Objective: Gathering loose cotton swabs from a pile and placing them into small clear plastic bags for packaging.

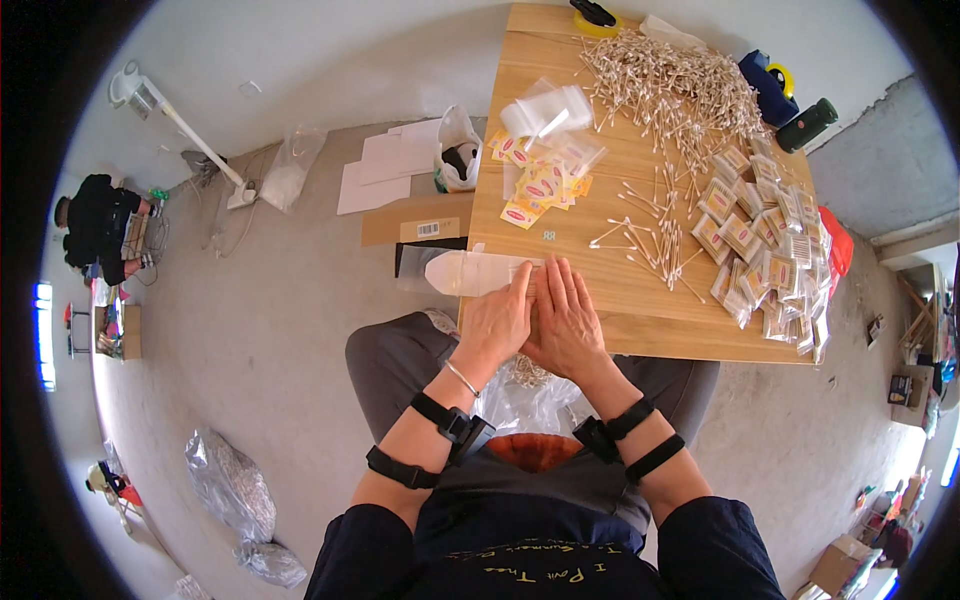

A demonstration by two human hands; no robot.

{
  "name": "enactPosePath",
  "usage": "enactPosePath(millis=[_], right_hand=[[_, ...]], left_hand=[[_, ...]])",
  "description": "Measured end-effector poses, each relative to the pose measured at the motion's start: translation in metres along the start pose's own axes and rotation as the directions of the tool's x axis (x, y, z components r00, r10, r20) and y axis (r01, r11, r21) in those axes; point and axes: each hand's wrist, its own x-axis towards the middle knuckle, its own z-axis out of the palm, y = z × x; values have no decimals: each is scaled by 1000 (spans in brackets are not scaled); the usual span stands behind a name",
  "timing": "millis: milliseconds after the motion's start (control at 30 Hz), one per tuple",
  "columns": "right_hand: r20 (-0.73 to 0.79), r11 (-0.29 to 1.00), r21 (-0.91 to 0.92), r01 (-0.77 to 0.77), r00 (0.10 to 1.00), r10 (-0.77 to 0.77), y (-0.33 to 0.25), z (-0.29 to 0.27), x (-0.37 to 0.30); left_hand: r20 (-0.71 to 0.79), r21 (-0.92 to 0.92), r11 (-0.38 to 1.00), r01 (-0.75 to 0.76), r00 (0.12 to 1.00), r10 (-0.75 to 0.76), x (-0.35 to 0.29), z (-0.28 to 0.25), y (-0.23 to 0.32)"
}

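Note:
Both my hands are close together at the near left edge of the wooden table [640,325]. A clear plastic bag [470,272] lies flat there, jutting past the table's left side. My left hand [497,320] is closed on its right part, thumb hidden. Beside it, touching, my right hand [567,315] lies with fingers straight and together; whether anything is under its palm is hidden. To the right are loose cotton swabs [655,245]. Ahead lie yellow-and-white printed cards [545,190] and a stack of clear bags [550,112].
A large heap of cotton swabs [680,85] covers the table's far side. Filled swab packets [765,240] pile up at the right, near a dark green cylinder [807,125]. A white bag [458,150] stands left of the table. Another person [100,225] sits at far left.

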Motion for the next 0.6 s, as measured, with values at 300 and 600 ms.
enactPosePath(millis=[300, 600], right_hand=[[-20, 1000, -1, -18, 1000, 18, -2, 3, 0], [-4, 997, 22, -79, 997, 79, -12, 6, 2]], left_hand=[[-245, -306, 951, -40, 969, -38, -3, 5, -17], [-159, -946, 303, -117, 980, -117, 12, 26, -22]])
